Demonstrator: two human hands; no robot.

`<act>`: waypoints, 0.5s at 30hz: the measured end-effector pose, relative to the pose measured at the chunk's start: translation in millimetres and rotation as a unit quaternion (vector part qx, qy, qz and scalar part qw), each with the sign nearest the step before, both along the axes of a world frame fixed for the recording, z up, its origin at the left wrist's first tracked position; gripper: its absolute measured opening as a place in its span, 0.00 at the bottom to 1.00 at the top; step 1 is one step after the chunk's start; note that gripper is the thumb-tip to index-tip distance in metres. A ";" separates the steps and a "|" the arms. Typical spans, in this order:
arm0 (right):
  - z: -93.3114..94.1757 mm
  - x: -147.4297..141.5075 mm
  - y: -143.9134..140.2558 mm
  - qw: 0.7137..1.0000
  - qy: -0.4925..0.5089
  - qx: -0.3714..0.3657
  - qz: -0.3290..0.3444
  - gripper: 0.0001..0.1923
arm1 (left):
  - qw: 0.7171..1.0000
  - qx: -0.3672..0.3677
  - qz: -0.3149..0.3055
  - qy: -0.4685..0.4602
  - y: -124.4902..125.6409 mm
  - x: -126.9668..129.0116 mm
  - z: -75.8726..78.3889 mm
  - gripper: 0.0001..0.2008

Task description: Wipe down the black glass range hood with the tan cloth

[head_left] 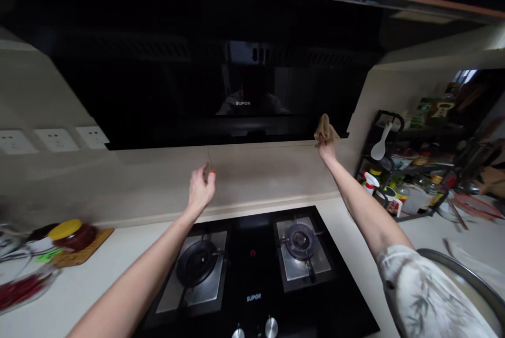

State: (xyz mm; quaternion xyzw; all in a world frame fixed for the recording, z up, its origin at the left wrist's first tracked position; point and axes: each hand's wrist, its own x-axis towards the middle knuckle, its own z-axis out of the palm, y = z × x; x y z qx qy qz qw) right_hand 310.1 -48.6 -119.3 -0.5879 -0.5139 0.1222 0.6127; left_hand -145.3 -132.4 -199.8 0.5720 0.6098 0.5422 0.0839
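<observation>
up high, the right hand (326,147) grips a small tan cloth (325,127), bunched in closed fingers and pressed against the lower right corner of the black range hood (236,90), just where its glossy panel meets the beige backsplash (256,169). the cloth looks crumpled and soft, a wad rather than a flat fold, with a peak sticking up above the knuckles. to wipe well here, it seems wise to keep the wad flat against the glass and draw it along the bottom edge in one even pass, since the dark surface shows every streak. the left hand (201,188) holds nothing; it hangs loosely half-open near the backsplash, fingers slightly curled, above the left burner (197,264) of the gas hob (252,275). the right burner (300,240) sits below the reaching arm. further right, a rack (398,169) crowded with bottles; far left, a yellow-lidded jar (73,232) on a mat.
</observation>
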 end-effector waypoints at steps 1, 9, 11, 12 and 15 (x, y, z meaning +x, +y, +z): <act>11.3 -2.1 9.1 0.999 -0.031 0.001 -0.015 0.32 | 0.998 0.018 0.027 0.052 6.8 -7.4 12.8 0.29; 79.4 -23.3 80.2 0.964 -0.241 0.032 -0.108 0.25 | 0.948 -0.028 0.164 0.270 45.1 -36.0 75.7 0.33; 78.6 -25.8 84.3 0.958 -0.257 0.028 -0.124 0.26 | 0.936 -0.033 0.194 0.292 54.1 -43.4 74.3 0.34; 74.1 -26.2 82.2 0.954 -0.271 0.027 -0.129 0.27 | 0.930 -0.033 0.202 0.306 57.7 -47.2 72.0 0.34; 52.6 -21.0 66.9 0.939 -0.306 0.043 -0.152 0.27 | 0.915 -0.045 0.202 0.348 63.1 -56.3 64.2 0.37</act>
